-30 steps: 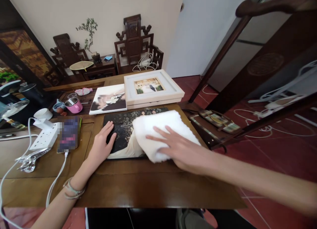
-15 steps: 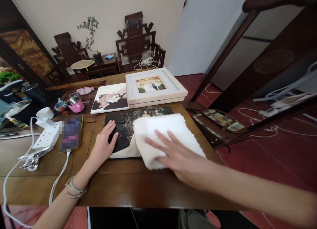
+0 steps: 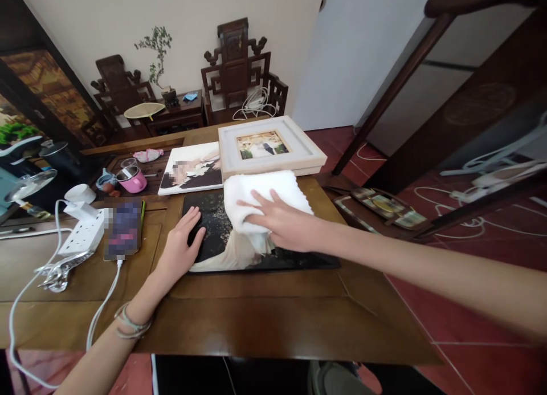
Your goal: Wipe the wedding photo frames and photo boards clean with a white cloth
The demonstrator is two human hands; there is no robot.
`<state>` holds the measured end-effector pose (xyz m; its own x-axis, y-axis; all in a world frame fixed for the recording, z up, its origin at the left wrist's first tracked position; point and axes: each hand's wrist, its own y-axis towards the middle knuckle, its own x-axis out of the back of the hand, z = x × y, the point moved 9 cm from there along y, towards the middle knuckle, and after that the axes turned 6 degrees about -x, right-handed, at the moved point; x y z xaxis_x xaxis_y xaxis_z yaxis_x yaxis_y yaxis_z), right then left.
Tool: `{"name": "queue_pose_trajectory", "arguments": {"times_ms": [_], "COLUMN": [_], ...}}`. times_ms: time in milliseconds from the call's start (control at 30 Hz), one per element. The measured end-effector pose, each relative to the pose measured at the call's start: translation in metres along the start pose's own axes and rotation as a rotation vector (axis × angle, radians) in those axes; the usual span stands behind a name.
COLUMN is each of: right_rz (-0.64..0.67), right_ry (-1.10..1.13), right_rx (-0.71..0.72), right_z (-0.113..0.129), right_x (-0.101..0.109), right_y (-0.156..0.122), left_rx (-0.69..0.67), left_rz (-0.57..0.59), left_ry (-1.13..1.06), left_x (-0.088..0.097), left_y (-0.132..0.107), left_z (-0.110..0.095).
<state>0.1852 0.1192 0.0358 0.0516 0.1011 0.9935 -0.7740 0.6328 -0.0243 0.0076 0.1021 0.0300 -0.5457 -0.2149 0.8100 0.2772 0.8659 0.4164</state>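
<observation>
A white fluffy cloth [image 3: 267, 184], folded over, lies on the upper part of a dark photo panel [image 3: 213, 258]. My right hand [image 3: 284, 221] presses on the cloth with its fingers spread, holding it against the panel. Under the cloth much of the picture is hidden; a pale dress train shows at the lower left. My left hand [image 3: 182, 244] lies flat at the panel's left edge, fingers stretched out and holding nothing. The panel rests on a brown wooden table [image 3: 256, 321].
Behind the panel are a white-bordered photo [image 3: 192, 181] and stacked pale frames [image 3: 305, 147]. To the left lie a charging phone [image 3: 123, 229], a power strip [image 3: 83, 235] with cables, and a pink mug [image 3: 132, 179]. The table's right edge drops to a red floor [image 3: 453, 315].
My right hand has slid the cloth up and to the left over the panel, uncovering its lower right part. My left hand has stayed at the left edge.
</observation>
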Motion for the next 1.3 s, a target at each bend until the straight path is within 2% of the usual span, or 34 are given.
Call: {"name": "queue_pose_trajectory", "arguments": {"times_ms": [67, 133, 200, 367, 467, 567, 767, 900, 1000, 1200, 1300], "right_rz": [0.008, 0.024, 0.05, 0.11, 0.119, 0.148, 0.045, 0.039, 0.099, 0.249, 0.258], "right_ry": [-0.032, -0.042, -0.008, 0.166, 0.224, 0.217, -0.005, -0.054, -0.041, 0.126, 0.195], "right_rx": [-0.033, -0.036, -0.027, 0.057, 0.084, 0.05, -0.004, -0.035, -0.051, 0.025, 0.057], "right_z": [-0.004, 0.004, 0.021, 0.077, 0.089, 0.074, 0.019, 0.008, 0.027, 0.098, 0.113], "right_x": [-0.001, -0.005, -0.012, -0.027, -0.025, -0.018, 0.0, 0.0, -0.006, -0.023, -0.023], "right_y": [0.011, 0.009, -0.004, -0.058, -0.072, -0.056, 0.017, 0.038, 0.025, -0.044, -0.06], "left_rx": [0.008, 0.022, 0.027, 0.001, -0.004, -0.003, -0.01, -0.005, -0.009, -0.004, -0.003], "left_rz": [0.004, 0.013, 0.028, 0.046, 0.044, 0.052, 0.057, 0.053, 0.047, 0.045, 0.039], "left_ry": [-0.009, -0.021, -0.027, -0.019, -0.017, -0.018, -0.032, -0.037, -0.033, -0.027, -0.031], "left_x": [0.0, -0.001, -0.002, -0.005, -0.006, -0.006, -0.006, -0.005, -0.006, -0.007, -0.007], "left_y": [0.0, -0.001, -0.001, -0.001, -0.002, -0.002, -0.001, -0.001, -0.002, -0.002, -0.002], "left_z": [0.0, 0.002, 0.002, 0.002, 0.002, 0.003, 0.003, 0.004, 0.004, 0.005, 0.005]}}
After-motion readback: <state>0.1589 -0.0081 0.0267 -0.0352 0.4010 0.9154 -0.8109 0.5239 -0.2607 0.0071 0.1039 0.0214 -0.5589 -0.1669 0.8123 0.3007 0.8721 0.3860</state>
